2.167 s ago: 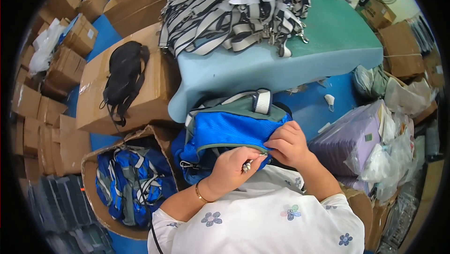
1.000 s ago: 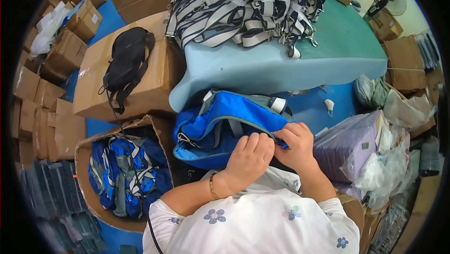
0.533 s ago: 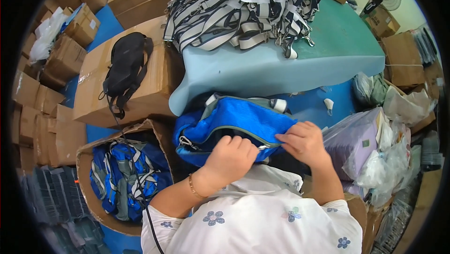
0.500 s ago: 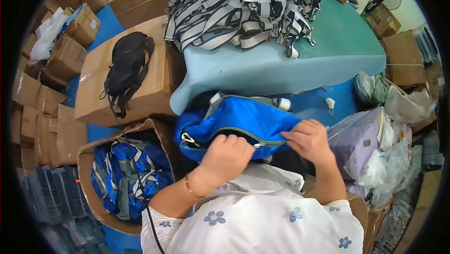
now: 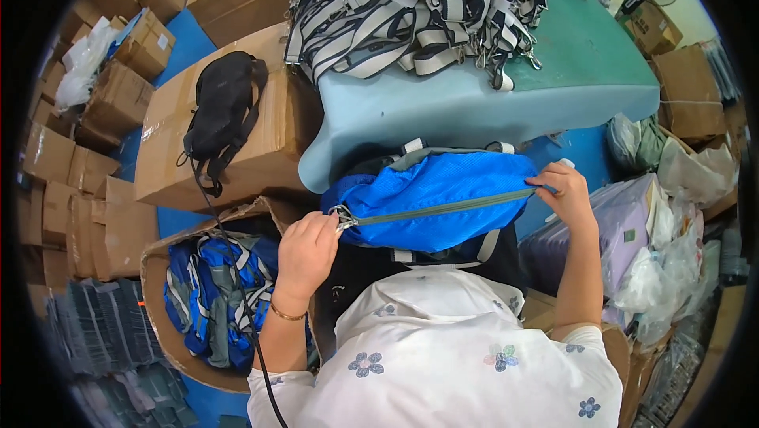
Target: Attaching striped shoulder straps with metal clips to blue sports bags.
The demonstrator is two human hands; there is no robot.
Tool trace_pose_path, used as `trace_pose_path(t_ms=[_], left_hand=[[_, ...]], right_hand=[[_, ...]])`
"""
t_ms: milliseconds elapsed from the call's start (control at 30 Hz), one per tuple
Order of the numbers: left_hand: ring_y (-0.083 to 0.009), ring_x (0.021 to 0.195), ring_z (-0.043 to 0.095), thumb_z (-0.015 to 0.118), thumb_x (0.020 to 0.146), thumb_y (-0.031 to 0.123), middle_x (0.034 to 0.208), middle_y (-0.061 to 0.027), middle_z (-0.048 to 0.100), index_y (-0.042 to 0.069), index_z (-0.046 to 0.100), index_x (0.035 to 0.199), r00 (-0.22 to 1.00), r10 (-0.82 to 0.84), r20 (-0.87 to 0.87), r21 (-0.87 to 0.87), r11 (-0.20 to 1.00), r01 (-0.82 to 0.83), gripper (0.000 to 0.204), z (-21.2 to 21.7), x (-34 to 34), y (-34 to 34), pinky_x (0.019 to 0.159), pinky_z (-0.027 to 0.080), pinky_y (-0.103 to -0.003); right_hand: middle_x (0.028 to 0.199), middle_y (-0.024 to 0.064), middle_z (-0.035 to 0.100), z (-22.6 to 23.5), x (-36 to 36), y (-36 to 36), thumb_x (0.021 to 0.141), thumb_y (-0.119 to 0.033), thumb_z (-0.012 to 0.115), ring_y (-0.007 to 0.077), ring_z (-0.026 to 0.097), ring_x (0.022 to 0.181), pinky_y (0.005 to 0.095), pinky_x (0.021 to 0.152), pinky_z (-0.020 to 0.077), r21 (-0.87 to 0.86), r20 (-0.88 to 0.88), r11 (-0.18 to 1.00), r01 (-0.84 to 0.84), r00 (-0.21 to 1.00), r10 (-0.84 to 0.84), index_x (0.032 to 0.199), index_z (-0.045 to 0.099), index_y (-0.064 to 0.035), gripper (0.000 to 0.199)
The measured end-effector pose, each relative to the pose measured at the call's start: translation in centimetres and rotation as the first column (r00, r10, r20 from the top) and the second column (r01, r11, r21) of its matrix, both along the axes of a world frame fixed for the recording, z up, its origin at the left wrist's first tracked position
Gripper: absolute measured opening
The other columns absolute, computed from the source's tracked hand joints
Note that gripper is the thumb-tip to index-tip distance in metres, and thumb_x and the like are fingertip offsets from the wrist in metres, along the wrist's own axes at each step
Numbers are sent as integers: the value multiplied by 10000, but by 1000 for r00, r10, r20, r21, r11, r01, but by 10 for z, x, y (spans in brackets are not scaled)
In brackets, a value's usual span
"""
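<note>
A bright blue bag [image 5: 447, 183] lies across my lap, with a grey-green zip [image 5: 451, 207] running along its length. The zip's two edges meet in one closed line. At the bag's left end, my left hand [image 5: 305, 256] pinches the metal zip pull [image 5: 345, 221]; a metal clip seems to sit beside it, partly hidden by my fingers. My right hand [image 5: 566, 191] grips the fabric at the right end of the zip, holding the bag stretched. Black straps with pale webbing show beneath and behind the bag.
Left of my lap, an open carton [image 5: 150, 294] holds several blue and grey bags. A black pouch [image 5: 225, 108] lies on a closed carton [image 5: 162, 159], its cord trailing down past my left arm. Ahead, striped straps [image 5: 395, 25] are heaped on a covered table [image 5: 474, 112]. Plastic-wrapped purple goods [image 5: 589, 230] stand right.
My left hand has moved left along the zip to the bag's end, and the gap that showed the dark inside is shut. My right hand has shifted right and up, straightening the bag.
</note>
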State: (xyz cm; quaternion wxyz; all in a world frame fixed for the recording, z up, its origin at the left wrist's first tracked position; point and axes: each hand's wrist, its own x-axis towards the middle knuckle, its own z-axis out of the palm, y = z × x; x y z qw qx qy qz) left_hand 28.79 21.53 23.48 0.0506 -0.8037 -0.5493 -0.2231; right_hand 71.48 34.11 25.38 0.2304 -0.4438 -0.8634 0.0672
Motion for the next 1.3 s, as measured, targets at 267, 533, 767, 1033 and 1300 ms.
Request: trace_pose_path(t_ms=[267, 533, 767, 1033, 1300], left_hand=[[-346, 1022, 593, 601, 815, -4, 936, -141, 607, 1, 638, 913, 955, -34, 296, -93, 994, 64, 105, -3, 4, -9, 890, 481, -405], [-314, 1150, 518, 401, 907, 55, 1205, -218, 484, -22, 454, 663, 697, -57, 715, -232, 921, 313, 261, 3, 43, -11, 975, 433, -417], [-239, 1155, 506, 316, 1004, 125, 1288, -160, 475, 8, 463, 1207, 602, -164, 781, 36, 975, 220, 276, 3, 52, 2, 983, 402, -339], [-194, 970, 544, 557, 824, -102, 1071, -122, 550, 3, 576, 982, 365, -186, 912, -18, 872, 489, 191, -7, 75, 36, 847, 445, -268], [-187, 858, 583, 618, 845, -15, 987, -102, 602, 15, 614, 938, 469, -139, 872, -36, 938, 345, 97, -7, 31, 22, 752, 483, -264]], right_hand=[[860, 44, 667, -16, -7, 1, 636, -51, 703, 253, 637, 867, 372, 769, 507, -15, 275, 993, 121, 955, -112, 966, 711, -129, 339], [1023, 52, 608, -72, -134, -58, 672, -218, 754, 252, 595, 978, 401, 815, 458, -71, -225, 962, -265, 944, 243, 1170, 573, -143, 535], [777, 80, 641, 20, -8, -97, 680, -221, 768, 278, 640, 716, 366, 598, 498, 43, -406, 967, 251, 889, -213, 828, 644, -111, 222], [924, 106, 668, 252, 29, -361, 671, -103, 711, 150, 594, 770, 250, 663, 427, 266, 95, 441, 857, 432, -897, 1160, 620, -26, 503], [1138, 152, 600, 209, -19, -265, 577, -4, 767, 350, 552, 1029, 389, 918, 420, 327, 341, 613, 719, 515, -786, 1245, 592, -85, 695]])
